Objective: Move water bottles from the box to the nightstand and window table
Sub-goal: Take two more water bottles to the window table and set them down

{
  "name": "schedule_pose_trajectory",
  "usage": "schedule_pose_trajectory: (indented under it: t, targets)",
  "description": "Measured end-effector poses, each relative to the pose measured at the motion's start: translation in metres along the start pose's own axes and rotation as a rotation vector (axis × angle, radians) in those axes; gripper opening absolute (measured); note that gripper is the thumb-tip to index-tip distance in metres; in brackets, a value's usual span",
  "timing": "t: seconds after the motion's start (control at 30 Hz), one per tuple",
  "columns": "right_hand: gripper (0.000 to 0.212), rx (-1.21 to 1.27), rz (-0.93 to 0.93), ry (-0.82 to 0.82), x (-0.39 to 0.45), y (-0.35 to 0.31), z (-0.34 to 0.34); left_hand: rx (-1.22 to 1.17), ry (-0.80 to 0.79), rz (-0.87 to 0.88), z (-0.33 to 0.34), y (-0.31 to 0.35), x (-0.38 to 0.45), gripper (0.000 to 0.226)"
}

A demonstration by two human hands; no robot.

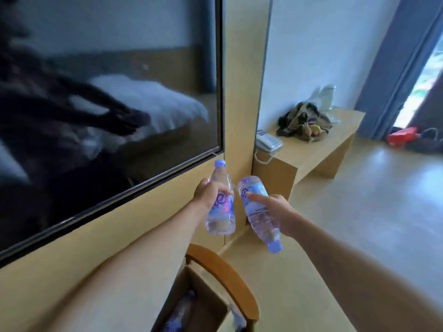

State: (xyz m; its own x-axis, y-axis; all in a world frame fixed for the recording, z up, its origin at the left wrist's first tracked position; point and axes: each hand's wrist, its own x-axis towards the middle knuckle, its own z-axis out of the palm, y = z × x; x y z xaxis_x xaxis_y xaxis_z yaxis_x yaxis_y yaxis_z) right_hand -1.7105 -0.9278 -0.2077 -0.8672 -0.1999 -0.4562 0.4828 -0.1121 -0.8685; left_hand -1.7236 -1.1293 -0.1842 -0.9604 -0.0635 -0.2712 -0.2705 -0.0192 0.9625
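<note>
My left hand (208, 190) grips a clear water bottle (221, 212) with a purple label, held upright with its blue cap on top. My right hand (279, 213) grips a second water bottle (257, 213) that is tilted with its blue cap pointing down. Both bottles hang side by side in the air in front of a wooden wall panel. Below, at the bottom edge, an open cardboard box (191, 305) holds more bottles (178, 315), partly hidden.
A wooden chair back (227, 274) curves over the box. A dark wall-mounted TV (107, 104) fills the left. A low wooden table (318, 144) at the right carries a telephone (267, 141), a bundle of cloth (304, 122) and a glass jug. Open floor lies beyond.
</note>
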Motion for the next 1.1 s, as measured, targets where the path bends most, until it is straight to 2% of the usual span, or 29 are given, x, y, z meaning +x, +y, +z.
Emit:
schedule_pose_trajectory:
  t: [0.03, 0.1, 0.23, 0.43, 0.53, 0.63, 0.77, 0.93, 1.1]
  targets:
    - [0.054, 0.001, -0.046, 0.045, -0.008, -0.004, -0.022, -0.006, -0.050, 0.008, 0.024, 0.007, 0.004, 0.076]
    - [0.059, 0.022, -0.099, 0.119, -0.025, -0.012, -0.071, -0.025, -0.150, 0.029, 0.078, 0.021, 0.011, 0.063]
    - [0.041, 0.105, -0.177, 0.232, -0.066, -0.026, -0.180, -0.048, -0.332, 0.061, 0.201, 0.038, 0.013, 0.042]
    - [0.037, 0.184, -0.235, 0.419, -0.133, -0.049, -0.343, 0.061, -0.590, 0.087, 0.389, 0.035, 0.001, 0.006]
    - [0.033, 0.198, -0.252, 0.520, -0.166, -0.059, -0.407, 0.097, -0.688, 0.095, 0.471, 0.037, -0.012, 0.008]
    - [0.039, 0.215, -0.280, 0.636, -0.193, -0.065, -0.464, 0.097, -0.754, 0.080, 0.545, 0.040, -0.021, 0.028]
    - [0.045, 0.264, -0.310, 0.783, -0.219, -0.068, -0.533, 0.131, -0.842, 0.101, 0.633, 0.041, -0.023, 0.011]
    - [0.047, 0.296, -0.345, 0.934, -0.231, -0.074, -0.618, 0.169, -0.997, 0.138, 0.740, 0.040, -0.009, 0.011]
    - [0.054, 0.299, -0.340, 1.042, -0.217, -0.093, -0.712, 0.199, -1.126, 0.157, 0.847, 0.042, 0.027, 0.039]
